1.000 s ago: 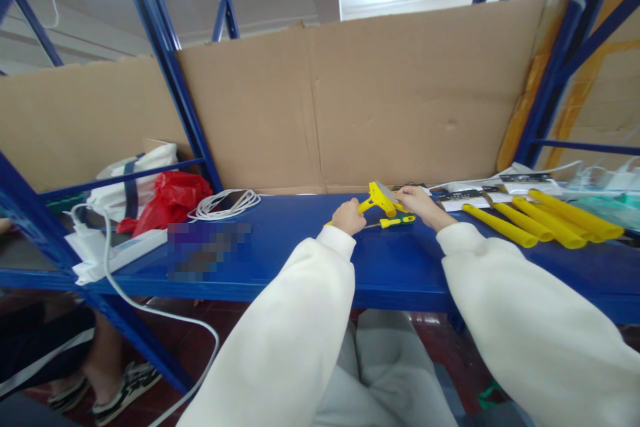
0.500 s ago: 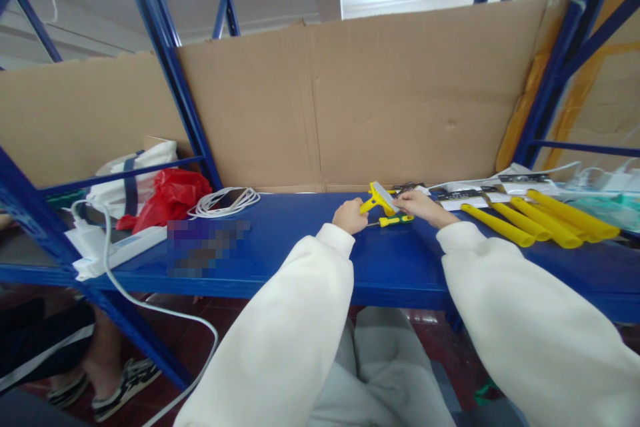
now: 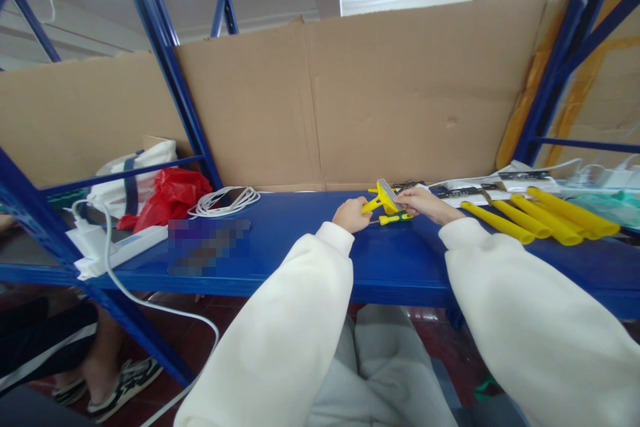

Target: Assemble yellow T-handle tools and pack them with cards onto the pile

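The step in hand looks like close work on the head of a yellow scraper (image 3: 385, 199), which is held up just above the blue surface (image 3: 300, 247), its pale flat blade facing up and its handle running down to the left. The left hand (image 3: 353, 215) is closed around that handle and seems to bear the weight. The right hand (image 3: 423, 203) has its fingers drawn together in a pinch on the near right edge of the head; whether a small part sits between the fingertips as well cannot be told. Judging by this pose, one hand steadies while the other adjusts or seats something at the blade. The next move calls for a still left grip, so that the head does not turn, and light, exact pressure from the right fingertips, kept off the blade's edge. A screwdriver (image 3: 396, 218) with a yellow and green handle lies just below the scraper, partly under the right fingers, within easy reach if a screw has to be turned; its shaft points left, towards the left hand. Well to the right of the scraper lie several yellow tubes (image 3: 500, 222), side by side, with flat packets (image 3: 465, 198) behind them.
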Demonstrator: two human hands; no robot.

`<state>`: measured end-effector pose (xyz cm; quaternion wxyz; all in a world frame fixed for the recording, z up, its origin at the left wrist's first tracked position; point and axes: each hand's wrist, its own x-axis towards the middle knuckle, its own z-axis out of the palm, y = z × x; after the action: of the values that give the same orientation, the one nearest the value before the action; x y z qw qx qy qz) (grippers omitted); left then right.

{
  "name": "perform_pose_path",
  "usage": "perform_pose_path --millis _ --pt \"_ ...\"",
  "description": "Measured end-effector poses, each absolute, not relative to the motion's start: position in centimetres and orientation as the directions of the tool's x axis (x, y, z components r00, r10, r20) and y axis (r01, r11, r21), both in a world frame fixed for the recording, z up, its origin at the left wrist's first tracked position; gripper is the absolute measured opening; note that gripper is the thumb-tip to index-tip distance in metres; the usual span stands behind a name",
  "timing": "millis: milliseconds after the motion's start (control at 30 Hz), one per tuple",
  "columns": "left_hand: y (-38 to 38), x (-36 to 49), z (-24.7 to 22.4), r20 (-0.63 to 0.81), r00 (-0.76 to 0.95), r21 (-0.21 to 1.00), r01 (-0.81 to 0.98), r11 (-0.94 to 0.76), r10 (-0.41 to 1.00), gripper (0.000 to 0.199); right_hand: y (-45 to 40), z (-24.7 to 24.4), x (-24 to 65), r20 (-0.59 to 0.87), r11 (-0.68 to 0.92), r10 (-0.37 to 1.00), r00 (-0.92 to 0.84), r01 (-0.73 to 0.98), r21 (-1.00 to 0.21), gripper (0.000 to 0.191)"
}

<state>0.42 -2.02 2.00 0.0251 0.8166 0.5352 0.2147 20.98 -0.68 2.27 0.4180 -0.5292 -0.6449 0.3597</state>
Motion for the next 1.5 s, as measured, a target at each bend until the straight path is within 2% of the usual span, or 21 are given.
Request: perform_pose_path --millis 133,300,467,667,800,900,967,1033,1133,1400,1500 --pt "-2.3 0.4 2.1 0.344 0.323 0.242 0.877 -0.416 0.882 0.031 -0.9 2.2 20.8 0.113 0.152 0.982 -0.148 0.283 -0.947 0.038" --pt "-2.9 0.4 2.2 0.407 0.434 0.181 0.824 -0.536 0.804 0.055 -1.7 2.2 20.1 0.119 0.184 0.954 -0.277 0.223 -0.957 0.045" --pt "-3.3 0.5 2.3 0.353 0.515 0.113 0.805 -0.582 0.781 0.049 -2.1 2.1 19.6 0.103 0.207 0.916 -0.388 0.237 -0.949 0.047" --pt "-3.0 0.6 2.2 0.374 0.497 0.113 0.813 -0.571 0.783 0.046 -1.7 1.9 19.7 0.127 0.194 0.938 -0.323 0.186 -0.963 0.046" --pt "-2.9 0.6 2.2 0.349 0.497 0.131 0.813 -0.567 0.794 0.046 -1.5 1.9 19.9 0.138 0.198 0.951 -0.275 0.206 -0.958 0.036" --pt "-2.8 0.5 2.2 0.337 0.491 0.155 0.813 -0.562 0.803 0.047 -0.9 2.0 20.3 0.181 0.214 0.973 -0.143 0.260 -0.942 0.025" --pt "-2.6 0.5 2.1 0.329 0.493 0.166 0.809 -0.563 0.805 0.047 -0.3 2.1 20.9 0.257 0.234 0.966 0.010 0.383 -0.894 0.016" --pt "-2.5 0.5 2.1 0.314 0.501 0.169 0.807 -0.567 0.807 0.046 0.4 2.0 21.7 0.374 0.240 0.919 0.123 0.578 -0.780 0.013" --pt "-2.4 0.5 2.1 0.281 0.512 0.164 0.808 -0.566 0.812 0.044 1.4 1.4 22.9 0.466 0.183 0.876 0.126 0.807 -0.562 0.017" --pt "-2.4 0.5 2.0 0.226 0.538 0.167 0.800 -0.576 0.812 0.044 2.1 0.2 23.8 0.341 0.120 0.940 -0.019 0.954 -0.276 0.021" --pt "-2.2 0.5 1.9 0.233 0.541 0.195 0.788 -0.584 0.808 0.045 2.0 0.3 23.7 0.305 0.094 0.952 -0.025 0.973 -0.213 0.023"
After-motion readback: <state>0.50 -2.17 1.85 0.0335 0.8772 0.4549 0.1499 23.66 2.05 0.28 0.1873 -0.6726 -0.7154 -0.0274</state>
